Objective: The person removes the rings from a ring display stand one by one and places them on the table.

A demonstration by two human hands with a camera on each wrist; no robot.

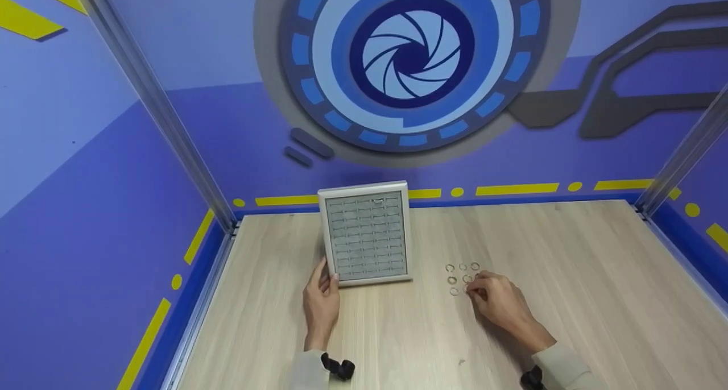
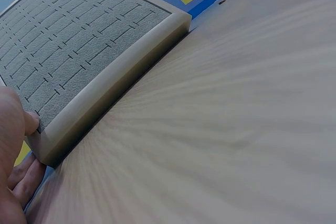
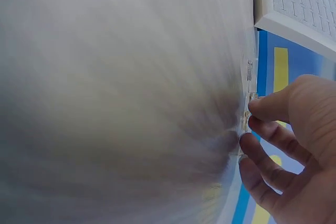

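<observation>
A ring display board (image 1: 364, 282) with a pale frame and a grey slotted pad leans upright on the table. One ring (image 1: 378, 200) sits in its top row of slots. My left hand (image 1: 322, 306) grips the board's lower left corner, thumb on the front and fingers round the side and behind. Right of the board, several small rings (image 1: 452, 280) lie in rows on the table. My right hand (image 1: 500, 302) is at the near right of these rows, thumb and forefinger pinching a ring (image 3: 245, 121) that the fingertips largely hide.
The light wood table (image 1: 398, 344) meets a blue printed back wall (image 1: 227, 134) close behind the board. Metal posts (image 1: 165, 117) stand at the corners. A small pale mark (image 1: 462, 362) shows on the tabletop near the front.
</observation>
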